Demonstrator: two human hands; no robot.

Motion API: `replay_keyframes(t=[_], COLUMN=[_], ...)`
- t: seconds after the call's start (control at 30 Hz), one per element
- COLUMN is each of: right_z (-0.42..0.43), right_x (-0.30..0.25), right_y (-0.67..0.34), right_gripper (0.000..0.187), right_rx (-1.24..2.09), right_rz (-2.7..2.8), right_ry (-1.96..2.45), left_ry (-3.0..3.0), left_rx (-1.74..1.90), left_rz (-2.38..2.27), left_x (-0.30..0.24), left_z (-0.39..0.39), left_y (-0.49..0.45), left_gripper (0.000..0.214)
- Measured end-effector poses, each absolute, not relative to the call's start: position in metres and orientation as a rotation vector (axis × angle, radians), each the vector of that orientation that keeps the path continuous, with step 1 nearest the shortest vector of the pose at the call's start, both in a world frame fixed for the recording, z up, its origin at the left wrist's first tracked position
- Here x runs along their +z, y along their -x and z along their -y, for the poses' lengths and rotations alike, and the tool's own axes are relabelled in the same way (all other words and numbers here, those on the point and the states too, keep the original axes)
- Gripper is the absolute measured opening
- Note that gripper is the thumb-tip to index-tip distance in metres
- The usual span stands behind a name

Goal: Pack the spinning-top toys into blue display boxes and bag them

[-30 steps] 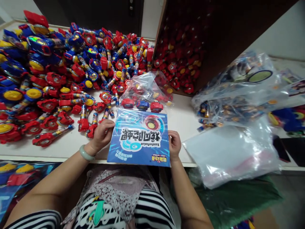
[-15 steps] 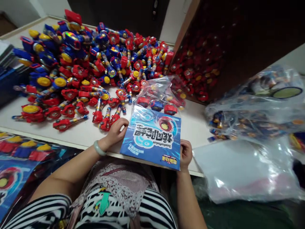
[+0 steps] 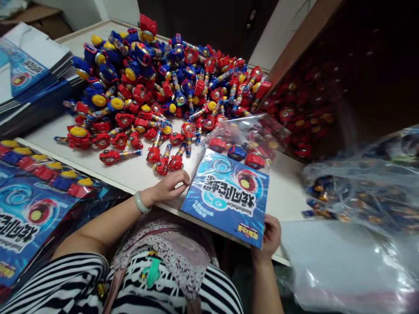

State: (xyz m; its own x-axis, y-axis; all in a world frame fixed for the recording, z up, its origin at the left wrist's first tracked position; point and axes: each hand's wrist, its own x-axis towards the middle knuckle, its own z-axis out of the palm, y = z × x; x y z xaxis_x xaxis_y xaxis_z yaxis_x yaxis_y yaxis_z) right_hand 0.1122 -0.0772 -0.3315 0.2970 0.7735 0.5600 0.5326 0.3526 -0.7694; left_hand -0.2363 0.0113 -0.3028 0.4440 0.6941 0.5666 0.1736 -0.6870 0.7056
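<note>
A clear bag with a blue printed card (image 3: 229,196) lies at the table's near edge, with a red, a blue and a red toy inside above the card. My right hand (image 3: 271,235) grips the card's near right corner. My left hand (image 3: 170,187), with a pale bangle on the wrist, rests on the table just left of the bag, fingers loosely curled and holding nothing. Just beyond it lie loose red toy launchers (image 3: 163,163).
A big heap of red, blue and yellow toys (image 3: 153,83) covers the white table (image 3: 131,174). A brown box (image 3: 327,78) of red toys lies open at right. Clear bags (image 3: 360,187) sit at right, packed bags (image 3: 36,205) and stacked cards (image 3: 29,74) at left.
The view has swung left. My left hand has let go of the bag's left edge and rests beside it; my right hand has slid down to the near right corner.
</note>
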Motion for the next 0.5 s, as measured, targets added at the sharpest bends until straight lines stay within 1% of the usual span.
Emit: replay_keyframes(t=[0.1,0.23,0.3,0.37,0.43,0.5], right_z=[0.07,0.083,0.095,0.1,0.095,0.082], right_x=[-0.325,-0.32,-0.325,-0.336,-0.349,-0.361], right_y=[-0.109,-0.111,-0.113,-0.114,-0.115,-0.116], right_gripper=[0.005,0.009,0.008,0.002,0.015,0.03], right_rx=[0.254,0.242,0.199,0.159,0.19,0.317], right_rz=[1.412,1.476,1.47,1.423,1.3,1.178], right_ry=[1.309,1.335,1.331,1.341,1.398,1.481], left_ry=[-2.135,-2.147,-2.16,-2.146,-2.084,-1.966], left_rx=[1.14,1.171,1.21,1.242,1.273,1.25], left_rz=[-0.688,-0.73,-0.721,-0.708,-0.811,-1.013], left_x=[-0.302,-0.305,-0.309,-0.317,-0.327,-0.337], left_z=[-0.003,0.0,-0.001,-0.002,-0.003,-0.007], left_y=[0.249,0.25,0.247,0.245,0.244,0.241], left_gripper=[0.011,0.011,0.01,0.009,0.003,0.018])
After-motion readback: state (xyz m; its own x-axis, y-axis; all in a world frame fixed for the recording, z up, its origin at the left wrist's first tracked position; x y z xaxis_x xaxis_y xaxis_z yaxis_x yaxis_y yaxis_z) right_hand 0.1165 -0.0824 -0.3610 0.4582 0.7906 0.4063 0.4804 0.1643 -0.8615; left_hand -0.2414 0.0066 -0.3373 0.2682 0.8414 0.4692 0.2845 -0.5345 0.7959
